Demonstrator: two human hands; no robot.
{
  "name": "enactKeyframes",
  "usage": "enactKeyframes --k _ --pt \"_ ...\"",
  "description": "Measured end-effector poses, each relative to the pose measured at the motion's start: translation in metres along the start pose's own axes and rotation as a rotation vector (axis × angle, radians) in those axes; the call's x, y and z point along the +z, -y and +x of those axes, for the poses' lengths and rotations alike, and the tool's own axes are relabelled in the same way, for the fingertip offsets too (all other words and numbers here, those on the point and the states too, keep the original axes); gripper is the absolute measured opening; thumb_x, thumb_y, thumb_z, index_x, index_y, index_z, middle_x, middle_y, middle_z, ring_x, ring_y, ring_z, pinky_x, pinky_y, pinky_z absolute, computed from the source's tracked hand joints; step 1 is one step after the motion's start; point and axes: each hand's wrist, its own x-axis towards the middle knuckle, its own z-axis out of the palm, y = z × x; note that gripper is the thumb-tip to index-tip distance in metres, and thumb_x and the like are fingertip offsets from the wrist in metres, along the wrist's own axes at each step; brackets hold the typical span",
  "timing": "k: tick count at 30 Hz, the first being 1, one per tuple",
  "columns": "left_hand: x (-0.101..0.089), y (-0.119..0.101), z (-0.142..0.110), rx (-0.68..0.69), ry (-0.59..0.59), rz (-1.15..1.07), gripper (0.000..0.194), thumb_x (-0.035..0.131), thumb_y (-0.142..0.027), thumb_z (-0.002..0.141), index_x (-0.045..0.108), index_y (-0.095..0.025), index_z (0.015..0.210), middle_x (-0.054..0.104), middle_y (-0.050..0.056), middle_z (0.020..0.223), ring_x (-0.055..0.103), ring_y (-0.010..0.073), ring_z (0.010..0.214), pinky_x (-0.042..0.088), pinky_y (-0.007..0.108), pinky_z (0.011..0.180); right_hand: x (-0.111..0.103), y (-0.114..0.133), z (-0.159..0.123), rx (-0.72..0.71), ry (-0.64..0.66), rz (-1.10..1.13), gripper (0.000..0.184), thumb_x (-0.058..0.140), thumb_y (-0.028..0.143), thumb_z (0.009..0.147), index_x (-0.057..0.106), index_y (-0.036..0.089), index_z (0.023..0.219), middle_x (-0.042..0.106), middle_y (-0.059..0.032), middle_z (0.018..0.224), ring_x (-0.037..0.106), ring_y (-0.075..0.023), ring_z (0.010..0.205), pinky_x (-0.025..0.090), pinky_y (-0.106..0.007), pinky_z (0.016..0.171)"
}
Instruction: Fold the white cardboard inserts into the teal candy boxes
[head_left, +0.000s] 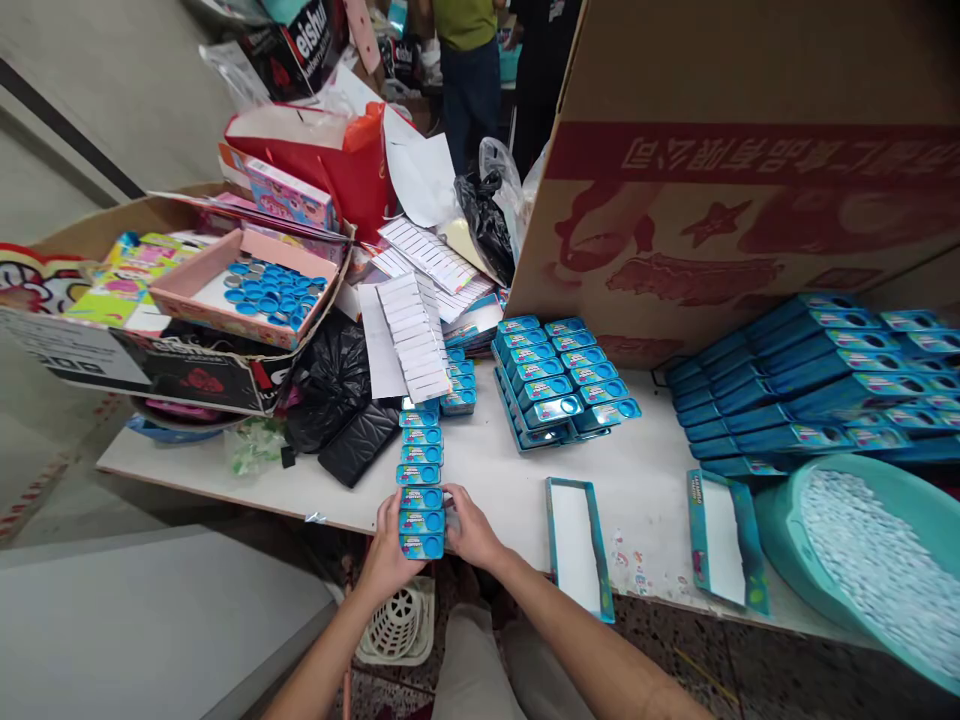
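Several small blue packs (421,522), each with a round blue circle and printed label, form a short row at the table's near edge. My left hand (390,548) is closed against their left side, and my right hand (470,525) presses their right side with its fingers. Beyond them, more packs (421,450) of the same kind continue the row away from me. Farther up, another short stack of packs (459,388) stands beside the row. To the right sits a larger two-column block of filled blue trays (559,375).
Two blue-rimmed trays (579,555) (724,540) lie near the front edge. A turquoise tub (784,530) of small white pieces stands right, before stacked blue boxes (772,390). A large carton (750,200) rises behind. Left are a cluttered box (202,375) and a black bag (330,375).
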Motion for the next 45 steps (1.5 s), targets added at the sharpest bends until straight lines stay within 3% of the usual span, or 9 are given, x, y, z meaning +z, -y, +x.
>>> enactKeyframes --k 5,9,15,20,23,30,34,39,45 --pt "0.018 -0.015 -0.003 -0.031 -0.002 0.005 0.107 0.069 -0.028 0.065 0.0 -0.02 0.147 0.01 0.023 0.148 0.039 0.037 0.129 0.045 0.048 0.097 -0.029 -0.008 -0.008 -0.145 0.275 -0.194 0.109 0.076 0.015 0.051 0.02 0.02 0.145 0.034 -0.0151 0.144 0.037 -0.0305 0.131 0.036 -0.044 0.106" --pt "0.026 -0.015 -0.003 -0.056 -0.06 -0.013 0.112 0.072 -0.031 0.063 -0.002 -0.018 0.146 0.029 0.021 0.138 0.05 0.0336 0.119 0.048 0.046 0.093 -0.028 -0.022 -0.007 -0.14 0.22 -0.214 0.132 0.087 0.031 0.04 0.011 0.013 0.147 0.027 -0.0217 0.148 0.028 -0.0344 0.136 0.029 -0.048 0.111" --pt "0.017 -0.009 0.005 0.036 0.018 -0.068 0.102 0.069 -0.032 0.068 0.004 -0.022 0.145 0.022 0.021 0.145 0.043 0.034 0.126 0.048 0.047 0.095 -0.021 -0.03 -0.006 -0.113 0.146 -0.19 0.134 0.087 0.039 0.042 0.008 0.01 0.147 0.028 -0.0239 0.147 0.03 -0.034 0.135 0.031 -0.046 0.11" --pt "0.016 -0.005 0.016 0.01 0.218 -0.154 0.111 0.069 -0.034 0.069 -0.012 -0.025 0.144 0.032 0.02 0.145 0.052 0.029 0.12 0.047 0.045 0.097 -0.024 -0.034 -0.002 -0.141 0.127 -0.192 0.138 0.086 0.037 0.041 0.002 0.008 0.146 0.026 -0.027 0.147 0.03 -0.0372 0.134 0.031 -0.049 0.109" --pt "0.018 -0.005 0.021 -0.002 0.187 -0.123 0.115 0.071 -0.035 0.067 -0.014 -0.026 0.145 0.028 0.019 0.149 0.046 0.0301 0.126 0.042 0.048 0.102 -0.022 -0.034 0.001 -0.166 0.072 -0.194 0.129 0.084 0.038 0.044 0.008 0.011 0.145 0.033 -0.0241 0.143 0.038 -0.0357 0.129 0.034 -0.047 0.106" --pt "0.02 -0.046 0.014 0.002 0.227 -0.132 0.106 0.069 -0.033 0.071 -0.005 -0.024 0.145 0.037 0.016 0.144 0.051 0.0281 0.122 0.043 0.048 0.102 -0.056 -0.018 -0.023 -0.161 0.059 -0.254 0.115 0.08 0.038 0.048 0.017 0.013 0.14 0.042 -0.0204 0.137 0.05 -0.0325 0.117 0.044 -0.043 0.097" --pt "0.051 -0.098 0.012 0.229 0.15 -0.111 0.098 0.064 -0.029 0.075 -0.002 -0.028 0.146 0.021 0.015 0.151 0.04 0.0306 0.132 0.044 0.048 0.103 -0.111 -0.008 -0.072 -0.287 -0.121 -0.353 0.097 0.07 0.039 0.066 0.016 0.013 0.142 0.039 -0.0196 0.14 0.042 -0.0303 0.127 0.04 -0.044 0.103" --pt "0.114 -0.158 0.035 0.567 0.119 -0.118 0.089 0.059 -0.018 0.078 0.002 -0.023 0.147 0.028 0.017 0.148 0.032 0.0305 0.136 0.038 0.05 0.108 -0.172 -0.021 -0.129 -0.235 -0.374 -0.5 0.077 0.054 0.018 0.077 0.015 0.013 0.143 0.039 -0.0193 0.14 0.035 -0.0274 0.133 0.039 -0.048 0.106" --pt "0.157 -0.172 0.061 0.599 0.161 -0.122 0.088 0.059 -0.018 0.078 0.002 -0.019 0.146 0.028 0.019 0.147 0.031 0.0307 0.136 0.037 0.049 0.109 -0.197 -0.055 -0.136 -0.142 -0.409 -0.524 0.083 0.054 0.015 0.076 0.009 0.016 0.146 0.037 -0.0184 0.142 0.035 -0.0292 0.133 0.04 -0.051 0.105"
